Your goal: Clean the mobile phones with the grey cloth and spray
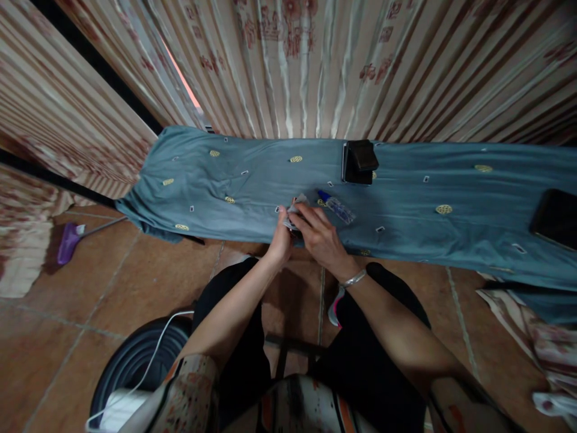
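My left hand [282,237] and my right hand [323,239] meet at the near edge of a cloth-covered table [261,180]. Between their fingers is a small, crumpled whitish piece [301,199], perhaps tissue or thin plastic. My left hand is closed on it from the left, thumb up, with its other fingers mostly hidden. The bent fingers of my right hand press on the same piece from above. Something small and dark shows below it, too covered to name. Just beyond my right hand lies a clear item with a blue end [336,206].
Black, case-like items [359,161] are stacked toward the back of the table. A dark, flat object [556,218] lies at the far right. Pleated curtains [288,72] hang behind. On the floor are a purple brush head [68,242] and a round dark basin-like object [135,355].
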### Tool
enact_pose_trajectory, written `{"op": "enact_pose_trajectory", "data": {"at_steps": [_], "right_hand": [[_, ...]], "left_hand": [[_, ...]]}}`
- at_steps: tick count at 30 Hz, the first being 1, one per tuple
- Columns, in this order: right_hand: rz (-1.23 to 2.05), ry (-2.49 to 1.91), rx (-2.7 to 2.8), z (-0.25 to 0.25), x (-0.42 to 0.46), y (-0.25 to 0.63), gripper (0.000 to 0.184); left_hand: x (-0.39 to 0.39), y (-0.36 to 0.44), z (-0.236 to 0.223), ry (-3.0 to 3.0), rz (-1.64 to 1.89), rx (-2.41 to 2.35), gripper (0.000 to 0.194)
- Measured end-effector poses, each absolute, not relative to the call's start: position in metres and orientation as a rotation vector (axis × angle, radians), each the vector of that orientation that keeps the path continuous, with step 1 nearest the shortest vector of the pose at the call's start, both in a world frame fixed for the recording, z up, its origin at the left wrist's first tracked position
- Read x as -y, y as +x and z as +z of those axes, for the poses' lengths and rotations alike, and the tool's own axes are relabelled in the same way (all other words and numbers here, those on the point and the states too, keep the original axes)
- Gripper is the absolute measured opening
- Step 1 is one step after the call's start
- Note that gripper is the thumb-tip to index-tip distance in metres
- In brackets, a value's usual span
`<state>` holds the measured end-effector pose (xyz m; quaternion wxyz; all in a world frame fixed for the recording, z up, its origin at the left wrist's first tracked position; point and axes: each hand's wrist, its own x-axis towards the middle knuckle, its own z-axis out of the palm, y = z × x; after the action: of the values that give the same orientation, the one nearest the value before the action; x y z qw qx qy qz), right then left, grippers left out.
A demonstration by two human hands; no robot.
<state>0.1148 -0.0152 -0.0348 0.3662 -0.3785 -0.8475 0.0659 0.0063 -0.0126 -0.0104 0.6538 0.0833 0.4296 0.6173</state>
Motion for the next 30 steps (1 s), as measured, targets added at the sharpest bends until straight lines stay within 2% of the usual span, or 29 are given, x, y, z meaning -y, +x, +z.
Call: {"op": "enact_pose_trajectory", "data": {"at_steps": [3, 20, 25, 30], "right_hand": [[0.149, -1.041, 2.135, -0.031, 0.007, 0.117, 0.042], [0.586, -1.22, 1.792, -0.05, -0.02, 0.125, 0.04], [0.795, -1.253, 1.616, -0.056, -0.024, 0.121, 0.042], [0.836, -1.251, 1.592, -0.057, -0.025, 0.117, 0.042]], "left_hand": [[0.013, 0.011, -0.013, 0.233, 1.399, -0.997, 0.037], [0.013, -0.005, 0.005, 0.265, 1.322, -0.946, 0.046], [0.012, -0.005, 0.008, 0.223, 1.342, -0.914, 0.042], [0.009, -0.007, 0.004, 0.122, 1.324, -0.923, 0.038]]}}
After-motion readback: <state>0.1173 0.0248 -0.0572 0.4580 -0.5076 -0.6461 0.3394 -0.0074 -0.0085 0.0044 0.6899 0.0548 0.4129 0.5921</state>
